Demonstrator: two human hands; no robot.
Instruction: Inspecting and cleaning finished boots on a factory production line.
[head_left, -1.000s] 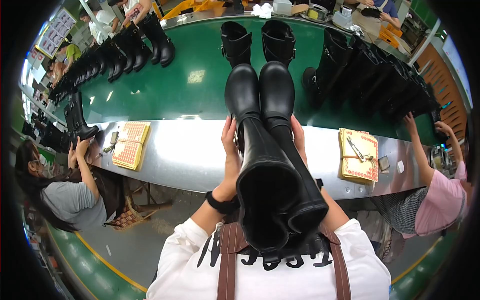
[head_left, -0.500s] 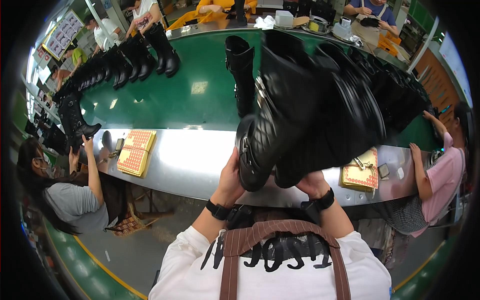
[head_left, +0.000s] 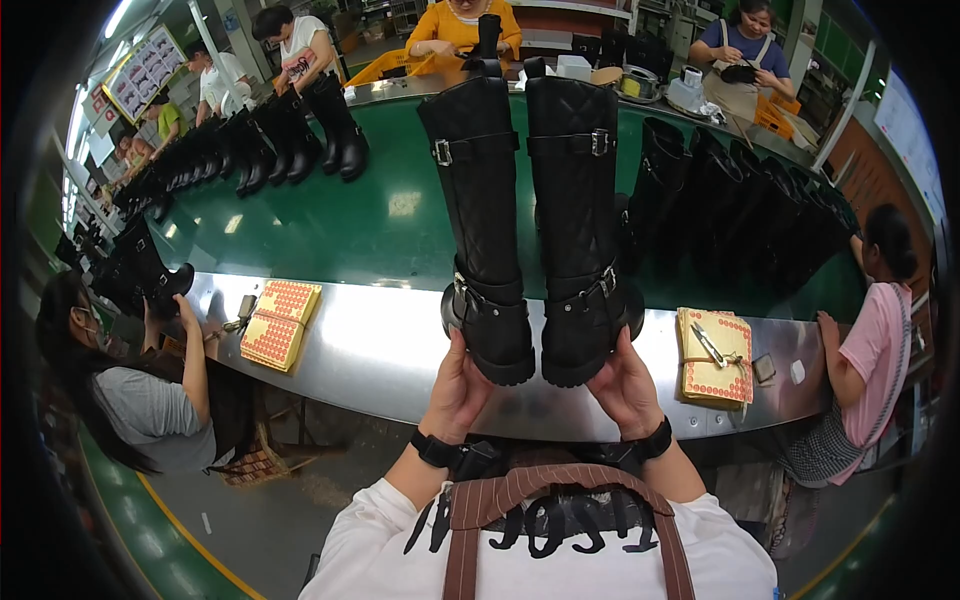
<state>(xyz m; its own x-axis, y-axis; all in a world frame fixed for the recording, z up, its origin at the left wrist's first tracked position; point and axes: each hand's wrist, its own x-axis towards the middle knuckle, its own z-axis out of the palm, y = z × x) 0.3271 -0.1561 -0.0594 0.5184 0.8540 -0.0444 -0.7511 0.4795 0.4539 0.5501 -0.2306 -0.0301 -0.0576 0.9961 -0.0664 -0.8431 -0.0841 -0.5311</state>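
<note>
Two tall black boots stand upright side by side in front of me, with quilted shafts, straps and silver buckles. My left hand (head_left: 459, 389) grips the left boot (head_left: 484, 220) low at the heel, thumb up along its outer side. The right boot (head_left: 577, 220) is held the same way by my right hand (head_left: 626, 388). A narrow gap runs between the two boots, and their backs face me. The fingers beneath the soles are partly hidden. Both boots are over the metal edge (head_left: 390, 345) of the green table.
Stacks of yellow cards with red marks (head_left: 281, 325) (head_left: 714, 368) lie on the metal edge; snips (head_left: 708, 343) rest on the right stack. Boot rows (head_left: 290, 135) (head_left: 760, 210) line the green tabletop (head_left: 380, 220). A person at left (head_left: 160, 390) holds a boot; another (head_left: 880, 340) sits at right.
The boots, blurred and tilted toward the right before, are now upright and apart, their backs turned to me. Both hands keep hold at the heels. The left co-worker's boot has tilted.
</note>
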